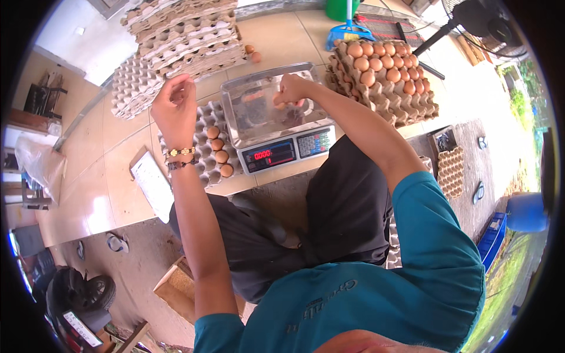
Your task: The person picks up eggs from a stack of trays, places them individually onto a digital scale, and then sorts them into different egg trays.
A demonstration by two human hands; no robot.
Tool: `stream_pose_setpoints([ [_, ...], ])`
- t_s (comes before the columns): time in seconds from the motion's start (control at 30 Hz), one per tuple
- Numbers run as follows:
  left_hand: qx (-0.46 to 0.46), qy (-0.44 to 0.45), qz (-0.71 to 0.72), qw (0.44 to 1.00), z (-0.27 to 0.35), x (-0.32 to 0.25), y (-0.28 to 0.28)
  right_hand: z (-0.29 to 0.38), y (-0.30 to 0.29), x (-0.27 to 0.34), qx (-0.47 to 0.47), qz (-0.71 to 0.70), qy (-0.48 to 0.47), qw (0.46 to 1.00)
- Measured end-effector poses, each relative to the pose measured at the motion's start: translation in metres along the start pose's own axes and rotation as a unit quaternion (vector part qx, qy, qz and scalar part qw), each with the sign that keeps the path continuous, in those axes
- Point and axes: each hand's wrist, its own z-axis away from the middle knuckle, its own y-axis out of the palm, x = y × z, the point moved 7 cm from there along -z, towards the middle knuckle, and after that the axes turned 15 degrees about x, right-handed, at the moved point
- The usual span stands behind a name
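My right hand (292, 90) is closed around a brown egg (279, 100) above the metal pan (256, 121) of a digital scale (287, 149), whose red display is lit. Raised over a cardboard egg tray (205, 170), my left hand (175, 99) has curled fingers; whether it holds anything is hidden. A column of several brown eggs (221, 156) sits along that tray's right side, beside the scale. At the right, a pile of egg trays (384, 99) carries many brown eggs (367, 78) on top.
Tall stacks of egg trays (190, 42) stand at the back left, with two eggs (256, 57) on the tiles near them. White paper (152, 183) lies left of the near tray. A blue dustpan (348, 33) and a black fan (474, 22) are behind the right pile.
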Motion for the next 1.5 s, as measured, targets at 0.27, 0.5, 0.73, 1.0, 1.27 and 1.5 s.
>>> stream_pose_setpoints([
  [0.27,-0.030,0.007,0.013,0.999,-0.004,0.014,-0.013,-0.025,0.005,-0.006,0.003,0.005,0.030,1.000],
  [0.5,-0.034,0.004,0.018,0.999,-0.003,0.012,-0.015,-0.009,-0.025,-0.044,-0.071,-0.090,0.036,0.993],
  [0.73,-0.044,-0.002,-0.003,0.999,0.002,0.012,-0.019,0.009,-0.011,-0.088,-0.050,-0.325,0.022,0.944],
  [1.0,-0.039,-0.004,-0.013,0.999,0.003,0.007,-0.015,-0.010,-0.011,-0.089,-0.029,-0.045,0.045,0.998],
  [1.27,-0.050,0.018,0.010,0.999,0.000,0.003,-0.018,-0.016,-0.020,-0.072,-0.138,0.314,-0.018,0.939],
  [1.5,-0.084,0.015,0.009,0.996,0.005,0.009,-0.043,-0.001,0.023,0.063,-0.207,0.324,-0.139,0.912],
])
